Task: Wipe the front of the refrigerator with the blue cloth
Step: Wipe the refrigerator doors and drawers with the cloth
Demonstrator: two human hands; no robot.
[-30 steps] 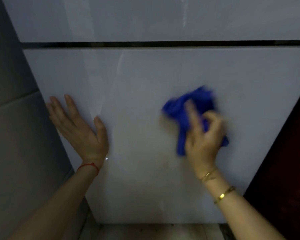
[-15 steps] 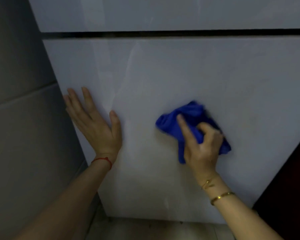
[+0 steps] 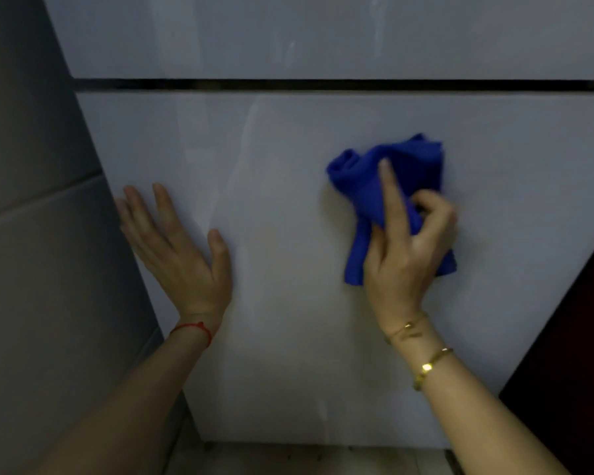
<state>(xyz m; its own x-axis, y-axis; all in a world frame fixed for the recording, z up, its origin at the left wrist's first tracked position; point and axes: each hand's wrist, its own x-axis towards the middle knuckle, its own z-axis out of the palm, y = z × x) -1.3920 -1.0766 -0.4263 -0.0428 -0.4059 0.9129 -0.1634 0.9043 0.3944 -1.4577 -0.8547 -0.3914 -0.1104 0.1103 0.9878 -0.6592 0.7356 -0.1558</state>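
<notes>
Blue cloth is bunched in the right hand and pressed against the refrigerator door mid-wipe. The left hand lies flat and empty. Unwiped door should be covered next.

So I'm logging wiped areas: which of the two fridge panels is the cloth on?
The lower panel, below the dark gap. The right hand presses the blue cloth there; the upper panel is untouched.
</notes>
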